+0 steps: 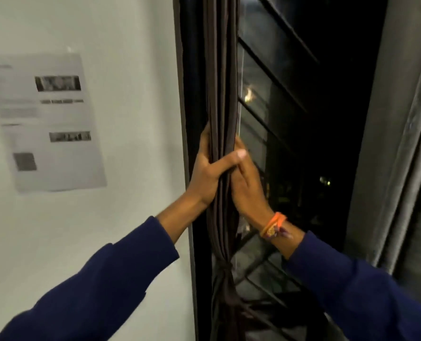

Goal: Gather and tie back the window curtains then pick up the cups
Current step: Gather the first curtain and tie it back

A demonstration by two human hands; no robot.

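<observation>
Vertically pleated, the dark brown fabric curtain (220, 99) hangs bunched into a narrow column beside the black window frame, cinched by a knot lower down. Left hand (205, 173) and right hand (247, 185) clasp it from opposite sides, left thumb across the folds.

Both hands up and closed, pressed toward each other.
I see the left hand (208, 173) reaching in from lower left, thumb stretched across to the right, fingers wrapped out of sight. Right hand (247, 185) comes from lower right, palm turned left, fingertips tucked behind. Thumb touches the right hand. Both forearms in dark blue sleeves; orange band (274, 223) on right wrist.
</observation>
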